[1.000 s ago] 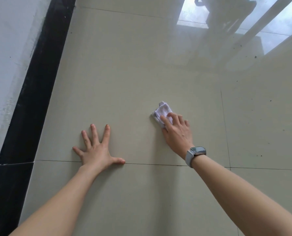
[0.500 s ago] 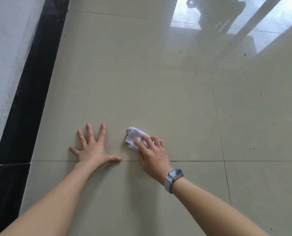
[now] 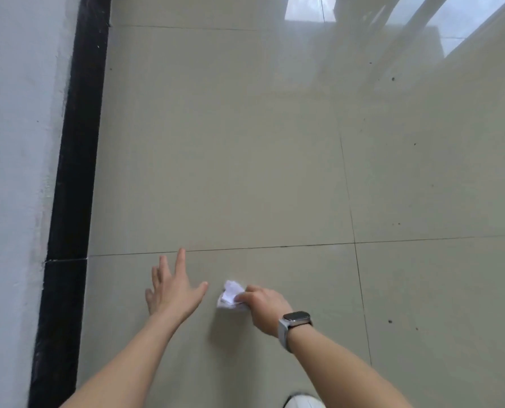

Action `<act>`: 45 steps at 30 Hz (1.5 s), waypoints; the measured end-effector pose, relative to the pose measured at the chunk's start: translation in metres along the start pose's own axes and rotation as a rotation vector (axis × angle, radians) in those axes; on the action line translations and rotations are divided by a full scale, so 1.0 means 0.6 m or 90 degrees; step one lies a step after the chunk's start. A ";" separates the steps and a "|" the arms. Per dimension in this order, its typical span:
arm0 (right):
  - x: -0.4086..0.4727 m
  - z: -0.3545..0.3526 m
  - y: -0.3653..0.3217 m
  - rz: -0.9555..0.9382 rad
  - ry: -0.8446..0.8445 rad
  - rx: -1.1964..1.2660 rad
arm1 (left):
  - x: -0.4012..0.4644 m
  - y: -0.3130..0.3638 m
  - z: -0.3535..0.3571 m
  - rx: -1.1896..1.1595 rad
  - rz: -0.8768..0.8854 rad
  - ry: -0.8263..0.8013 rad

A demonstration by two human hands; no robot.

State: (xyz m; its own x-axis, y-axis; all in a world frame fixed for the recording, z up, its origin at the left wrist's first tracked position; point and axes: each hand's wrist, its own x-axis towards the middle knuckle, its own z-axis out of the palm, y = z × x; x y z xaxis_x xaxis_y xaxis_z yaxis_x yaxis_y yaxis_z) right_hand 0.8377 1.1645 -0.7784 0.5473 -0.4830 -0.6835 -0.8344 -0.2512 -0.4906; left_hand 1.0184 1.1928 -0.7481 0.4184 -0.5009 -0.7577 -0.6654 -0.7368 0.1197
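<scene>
Left hand flat and spread, right hand gripping crumpled cloth just beside it

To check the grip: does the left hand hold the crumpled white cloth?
No, the right hand grips the crumpled white cloth; the left hand has straight fingers and holds nothing.

Indoor room, prob. home: glossy beige floor tiles, black skirting, white wall.

Near edge cuts off white shoe; right part of cloth hidden under right hand; far reflection too blurred to identify
</scene>
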 end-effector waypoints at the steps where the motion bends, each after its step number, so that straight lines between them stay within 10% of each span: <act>1: -0.018 0.014 -0.022 -0.010 -0.038 0.012 | -0.029 -0.009 -0.004 -0.023 -0.011 0.000; 16: -0.375 -0.279 -0.049 0.334 0.211 0.286 | -0.368 0.033 -0.192 -0.121 -0.019 -0.094; 35: -0.193 -0.549 -0.060 0.278 0.231 0.138 | -0.206 0.203 -0.352 -0.137 -0.003 -0.052; 45: -0.038 -0.606 -0.039 0.064 0.067 -0.002 | -0.162 0.245 -0.345 -0.307 -0.184 0.013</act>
State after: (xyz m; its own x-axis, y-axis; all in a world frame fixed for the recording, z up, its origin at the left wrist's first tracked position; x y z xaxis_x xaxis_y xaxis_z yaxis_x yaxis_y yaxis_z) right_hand 0.8211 0.8762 -0.5547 0.4514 -0.5912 -0.6684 -0.8849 -0.2001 -0.4206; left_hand 1.0081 1.0393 -0.5243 0.5562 -0.2536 -0.7914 -0.1661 -0.9670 0.1931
